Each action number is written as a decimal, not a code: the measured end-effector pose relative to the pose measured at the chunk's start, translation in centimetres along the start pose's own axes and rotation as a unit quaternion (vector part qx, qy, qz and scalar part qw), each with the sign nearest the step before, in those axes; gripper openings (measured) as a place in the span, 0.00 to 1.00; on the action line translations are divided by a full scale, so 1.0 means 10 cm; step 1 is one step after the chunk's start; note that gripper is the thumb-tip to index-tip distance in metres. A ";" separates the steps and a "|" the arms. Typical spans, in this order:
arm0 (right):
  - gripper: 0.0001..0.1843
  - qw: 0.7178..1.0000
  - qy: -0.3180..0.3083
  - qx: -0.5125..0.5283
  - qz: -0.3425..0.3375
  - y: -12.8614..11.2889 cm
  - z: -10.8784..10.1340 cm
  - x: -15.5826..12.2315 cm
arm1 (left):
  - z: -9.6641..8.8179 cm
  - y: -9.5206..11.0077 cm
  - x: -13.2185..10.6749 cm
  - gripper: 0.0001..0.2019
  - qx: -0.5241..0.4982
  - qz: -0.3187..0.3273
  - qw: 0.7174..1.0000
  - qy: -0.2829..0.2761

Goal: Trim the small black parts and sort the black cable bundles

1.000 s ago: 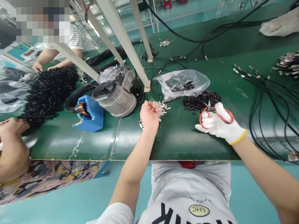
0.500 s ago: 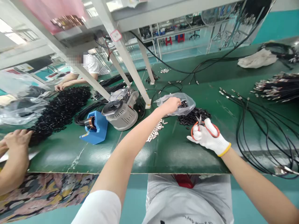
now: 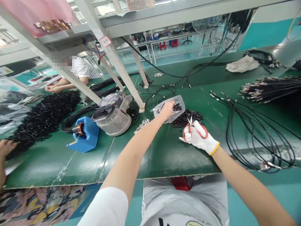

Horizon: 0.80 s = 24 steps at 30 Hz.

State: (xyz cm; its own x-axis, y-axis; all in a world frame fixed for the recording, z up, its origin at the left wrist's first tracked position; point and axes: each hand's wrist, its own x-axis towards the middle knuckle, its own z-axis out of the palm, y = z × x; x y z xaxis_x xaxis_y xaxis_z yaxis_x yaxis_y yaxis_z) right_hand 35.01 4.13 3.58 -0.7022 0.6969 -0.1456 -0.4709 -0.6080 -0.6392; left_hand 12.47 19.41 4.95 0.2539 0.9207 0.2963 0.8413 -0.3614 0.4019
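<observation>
My left hand [image 3: 166, 110] is bare and reaches out over the green table [image 3: 164, 153], its fingers closed on the clear plastic bag [image 3: 176, 106] of small black parts. My right hand [image 3: 198, 140] wears a white glove with a yellow cuff and grips red-handled scissors [image 3: 192, 129], blades pointing up. It rests on the table just in front of a loose pile of black parts [image 3: 188, 116]. A scatter of small silver metal clips [image 3: 141, 125] lies left of my left forearm.
A grey round machine [image 3: 113, 116] and a blue tape holder [image 3: 83, 135] stand at left, behind slanted white frame legs [image 3: 122, 72]. Black cables [image 3: 254, 125] loop across the right. Heaped black parts [image 3: 39, 119] lie far left. Other people's hands [image 3: 6, 147] work at left and behind.
My left hand left the silver clips, reached forward and took hold of the plastic bag. The gloved right hand with the scissors stayed near the black pile. The view tilted up.
</observation>
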 end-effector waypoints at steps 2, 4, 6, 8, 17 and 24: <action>0.31 1.000 0.000 -0.001 0.003 0.02 0.02 0.00 | -0.16 -0.04 -0.03 0.16 -0.005 0.002 1.000 0.007; 0.28 1.000 0.024 -0.002 -0.008 0.03 0.00 -0.01 | -0.32 0.00 -0.20 0.14 -0.023 0.019 0.999 0.045; 0.23 0.997 0.071 -0.028 -0.030 0.03 -0.06 -0.01 | -0.45 0.15 -0.52 0.11 -0.090 0.037 0.987 0.131; 0.21 0.988 0.117 -0.074 -0.070 0.02 -0.13 -0.02 | -0.51 0.34 -0.94 0.08 -0.202 0.008 0.960 0.196; 0.20 0.915 0.136 -0.363 -0.113 0.07 0.25 -0.31 | -0.18 0.74 -1.98 0.15 -0.589 -0.162 0.792 -0.021; 0.16 0.862 0.242 -0.411 -0.171 0.54 0.25 -0.11 | 0.06 0.48 -1.93 0.17 -0.618 -0.160 0.767 -0.060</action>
State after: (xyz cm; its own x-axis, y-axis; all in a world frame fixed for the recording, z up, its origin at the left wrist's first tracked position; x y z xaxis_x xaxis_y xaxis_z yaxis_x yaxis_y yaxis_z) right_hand 31.92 -0.85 2.15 -0.1990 0.9799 -0.0127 0.0700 0.0013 -0.9975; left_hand 11.93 0.03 0.63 0.2337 0.9714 -0.0411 -0.2070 0.0910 0.9741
